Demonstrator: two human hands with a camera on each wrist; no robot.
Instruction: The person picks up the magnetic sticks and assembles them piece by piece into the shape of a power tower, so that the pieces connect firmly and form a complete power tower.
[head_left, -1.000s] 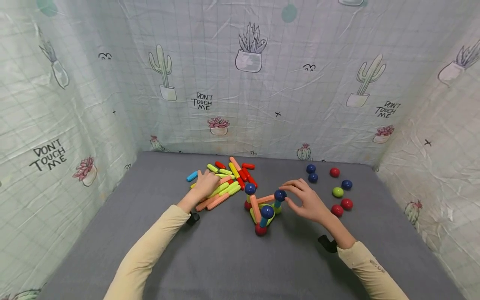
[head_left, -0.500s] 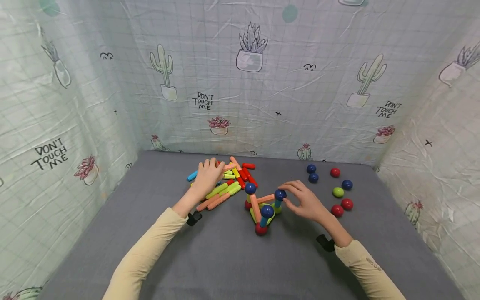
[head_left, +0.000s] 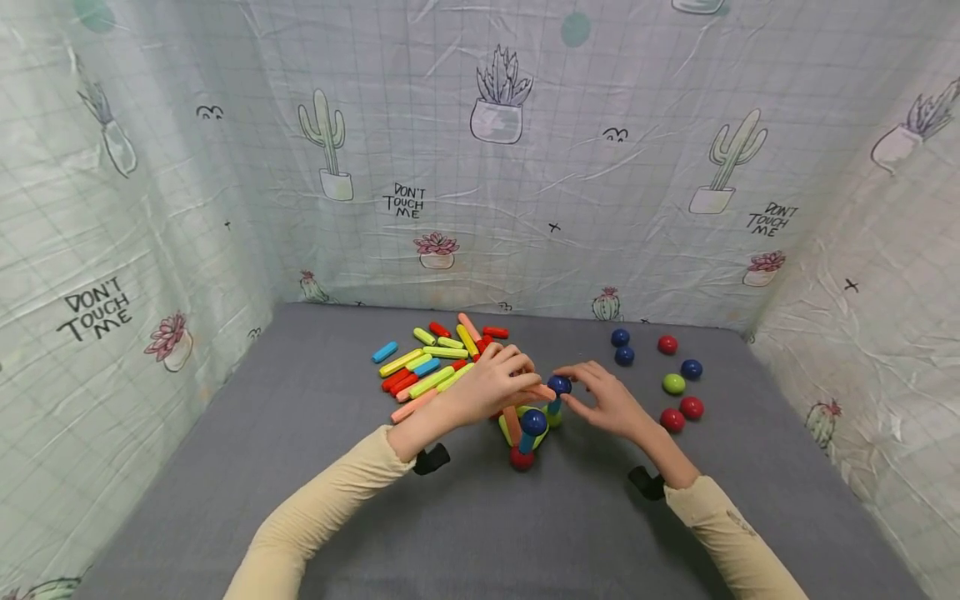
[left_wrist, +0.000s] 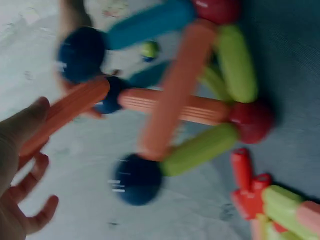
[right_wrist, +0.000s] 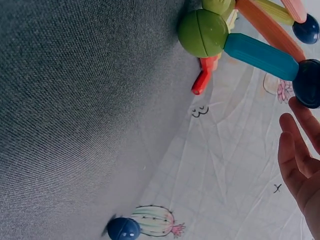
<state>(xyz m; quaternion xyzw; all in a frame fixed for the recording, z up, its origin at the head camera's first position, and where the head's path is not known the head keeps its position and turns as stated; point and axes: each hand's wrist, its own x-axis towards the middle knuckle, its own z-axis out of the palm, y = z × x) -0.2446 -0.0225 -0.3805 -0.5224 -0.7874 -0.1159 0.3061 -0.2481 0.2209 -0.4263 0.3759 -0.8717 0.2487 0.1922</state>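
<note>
My left hand (head_left: 491, 387) pinches an orange stick (left_wrist: 75, 112). In the left wrist view the stick's far end lies close to a blue ball (left_wrist: 82, 54); blur hides whether they touch. My right hand (head_left: 609, 404) holds a blue ball (head_left: 558, 385) between index finger and thumb, atop a blue stick. That ball is a top corner of a standing three-sided frame. Red balls (head_left: 522, 458) and a green ball (right_wrist: 202, 32) form its lower corners, joined by yellow-green sticks. Another blue ball (head_left: 533, 422) tops the near corner. My left hand covers the frame's back left part in the head view.
Loose sticks of several colours, such as a yellow one (head_left: 401, 362), lie in a pile left of the frame. Several loose balls, including a green ball (head_left: 673, 384), sit on the right. Grey cloth (head_left: 465, 525) covers the table, with a printed curtain (head_left: 360, 250) around.
My left hand has taken the orange stick from the pile and carried it right to the frame's top. My right hand has stayed at the blue ball.
</note>
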